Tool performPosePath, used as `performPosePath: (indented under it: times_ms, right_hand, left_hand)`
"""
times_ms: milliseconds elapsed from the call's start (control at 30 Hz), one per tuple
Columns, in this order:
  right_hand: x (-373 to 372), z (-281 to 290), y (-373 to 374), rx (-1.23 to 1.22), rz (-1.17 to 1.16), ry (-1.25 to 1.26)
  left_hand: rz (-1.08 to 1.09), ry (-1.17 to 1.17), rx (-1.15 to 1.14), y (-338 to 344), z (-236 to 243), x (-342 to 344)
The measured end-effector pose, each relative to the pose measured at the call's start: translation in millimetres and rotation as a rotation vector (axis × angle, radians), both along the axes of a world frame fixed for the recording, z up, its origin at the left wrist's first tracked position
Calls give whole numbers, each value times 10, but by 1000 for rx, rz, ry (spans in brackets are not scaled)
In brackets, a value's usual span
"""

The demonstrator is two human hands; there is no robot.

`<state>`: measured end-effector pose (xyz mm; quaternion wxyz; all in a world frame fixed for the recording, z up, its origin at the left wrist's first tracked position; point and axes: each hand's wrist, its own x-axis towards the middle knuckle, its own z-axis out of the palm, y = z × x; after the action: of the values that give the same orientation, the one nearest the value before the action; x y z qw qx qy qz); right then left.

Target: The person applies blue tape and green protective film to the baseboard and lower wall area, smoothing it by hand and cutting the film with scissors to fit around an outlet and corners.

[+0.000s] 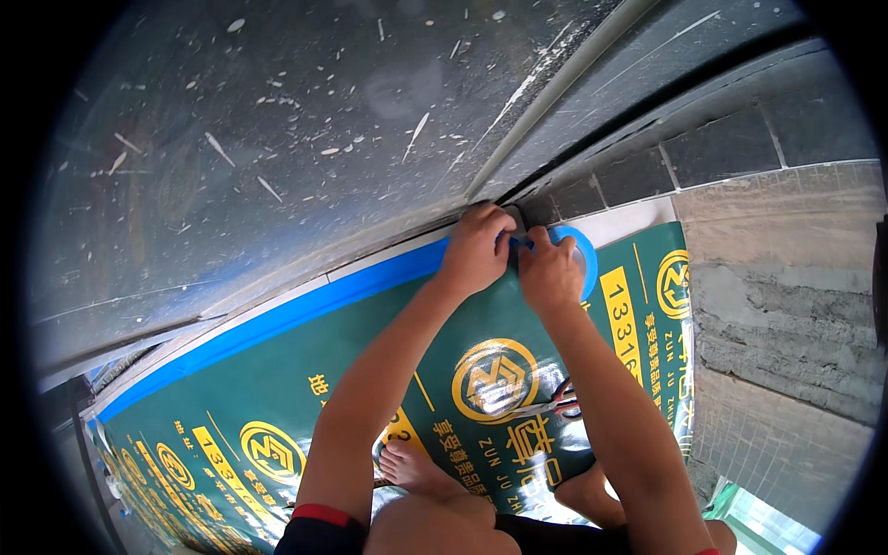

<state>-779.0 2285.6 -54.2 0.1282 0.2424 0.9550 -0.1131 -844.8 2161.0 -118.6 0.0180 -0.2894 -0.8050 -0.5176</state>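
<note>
My left hand (479, 248) is closed at the far edge of a green floor covering sheet (370, 335), its fingers bent and pressed on the end of a blue tape strip (305, 313). That strip runs along the sheet's edge from the far left up to this hand. Right beside it, my right hand (551, 270) is closed on a roll of blue tape (586, 259), which shows past its knuckles. The fingertips of both hands almost meet, and the tape between them is mostly hidden. Scissors (559, 403) with dark and orange handles lie on the sheet by my right forearm.
A dark, scratched door panel (305, 139) rises just beyond the taped edge. Dark tiles (638, 176) line the wall's foot at the right. Rough, bare concrete (786, 305) borders the sheet on the right. My bare feet (421, 470) rest on the sheet below.
</note>
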Motion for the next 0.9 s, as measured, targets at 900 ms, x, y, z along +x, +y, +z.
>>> performPosePath:
  times_ms: [900]
  right_hand:
    - [1, -85, 29, 129, -82, 155]
  left_hand:
    - [-119, 125, 112, 76, 49, 144]
